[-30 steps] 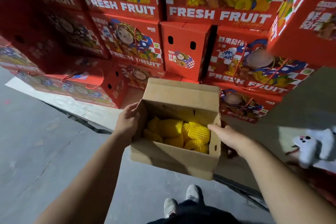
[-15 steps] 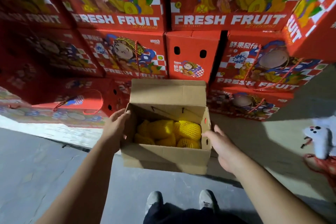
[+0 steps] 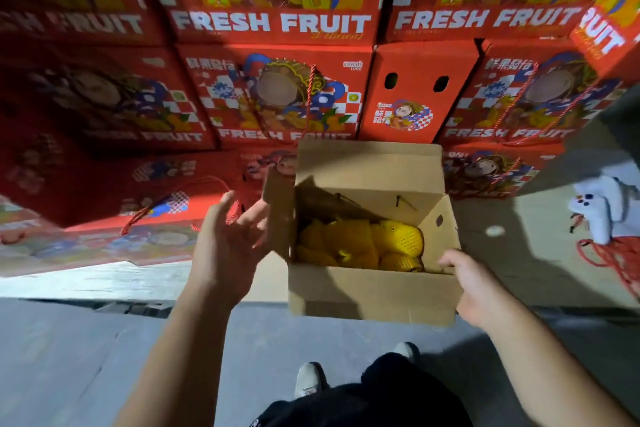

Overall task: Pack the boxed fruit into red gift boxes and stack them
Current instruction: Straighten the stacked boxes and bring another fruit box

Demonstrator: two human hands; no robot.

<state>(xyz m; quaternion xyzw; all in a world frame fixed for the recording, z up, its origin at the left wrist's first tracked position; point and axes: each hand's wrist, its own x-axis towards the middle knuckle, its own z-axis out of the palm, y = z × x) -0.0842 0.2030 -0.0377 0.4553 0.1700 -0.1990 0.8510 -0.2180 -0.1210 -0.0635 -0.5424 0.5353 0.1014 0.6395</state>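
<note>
With flaps up, one carton [image 3: 370, 291].

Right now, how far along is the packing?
Done: many red gift boxes already stacked behind. In hand: the open cardboard box of yellow net-wrapped fruit; right hand on its side, left hand open beside it. Left: this box isn't yet in a gift box.

The left hand [image 3: 230, 246] is coming off the cardboard box [image 3: 372, 295]: a second ago it was gripping the box's left wall, and now it is hovering just beside that wall with fingers spread and palm showing. The left flap [image 3: 277, 208], pressed down before, is standing up freely. The right hand [image 3: 476, 291] is sliding from the box's right rim down to its near right corner.
</note>
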